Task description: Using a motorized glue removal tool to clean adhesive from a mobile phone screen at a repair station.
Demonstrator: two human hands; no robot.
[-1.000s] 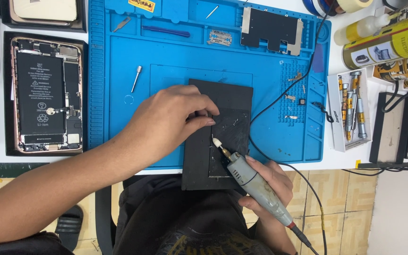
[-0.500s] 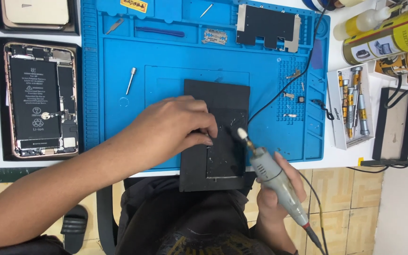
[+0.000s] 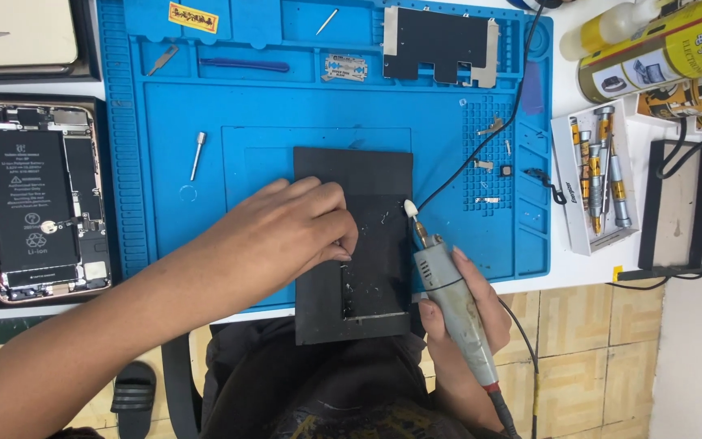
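My left hand (image 3: 290,232) rests on a black rectangular work block (image 3: 363,187), fingertips pinched against its middle; whether a small part is under them I cannot tell. The block lies at the near edge of a blue silicone repair mat (image 3: 270,106) and overhangs the table. My right hand (image 3: 465,317) grips a grey pen-shaped rotary tool (image 3: 448,284). Its white pointed tip (image 3: 409,208) hovers just off the block's right edge. A black cable (image 3: 481,154) runs across the mat from near the tip.
An opened phone with its battery exposed (image 3: 34,199) lies on the left. On the mat are a metal shield plate (image 3: 440,45), a razor blade (image 3: 344,67), a bit (image 3: 197,154) and small screws. A screwdriver set (image 3: 599,175) and yellow bottles (image 3: 660,49) stand right.
The rotary tool has swung from over the block to its right edge, tip now off the surface. My left hand has stayed on the block. The view shifted slightly.
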